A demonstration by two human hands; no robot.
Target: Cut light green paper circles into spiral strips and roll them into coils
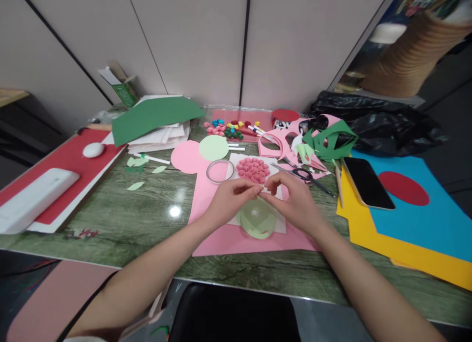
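My left hand point(231, 199) and my right hand point(294, 202) meet at the fingertips over a white sheet point(236, 226). Both are closed in a pinch; whatever lies between the fingers is too small to make out. Just under them sits a round, clear-looking dish point(258, 219) with pale green in it. Beyond my fingertips, a cluster of pink rolled pieces point(252, 170) rests on the white sheet. Left of that cluster lies a clear ring-shaped lid point(220, 171). Everything here is on a large pink sheet point(221, 243).
Scissors point(302, 173) and pink paper scraps point(271, 144) lie to the right. A phone point(368, 182) rests on yellow and blue sheets. Several coloured small pieces point(234, 130) are at the back. Green card point(155, 116) and a white box-shaped device point(40, 199) stand left.
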